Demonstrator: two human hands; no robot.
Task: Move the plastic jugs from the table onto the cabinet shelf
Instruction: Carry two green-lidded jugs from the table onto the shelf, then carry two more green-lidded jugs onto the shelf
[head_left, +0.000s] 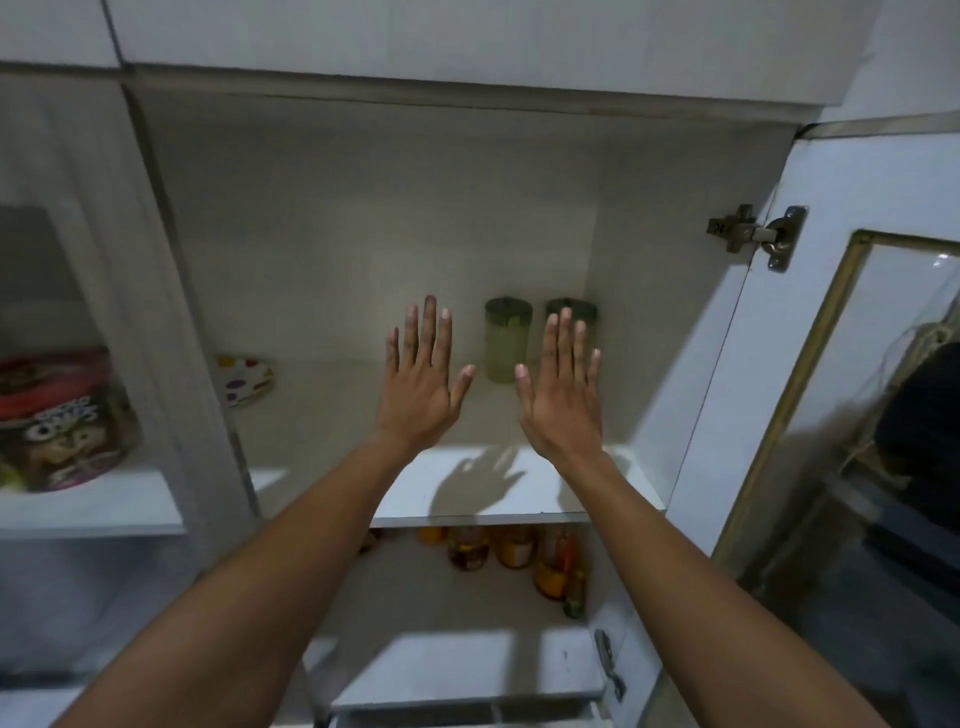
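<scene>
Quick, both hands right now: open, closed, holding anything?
Left hand: open, fingers spread, holding nothing.
Right hand: open, fingers spread, holding nothing.

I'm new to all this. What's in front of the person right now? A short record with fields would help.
place: open cabinet, door swung to the right
left hand: open, flat, holding nothing
right hand: open, flat, holding nothing
upper shelf: two green-lidded jugs, one in clear view, one partly behind the right hand; dotted plate at left
lower shelf: orange bottles
left compartment: colourful box
</scene>
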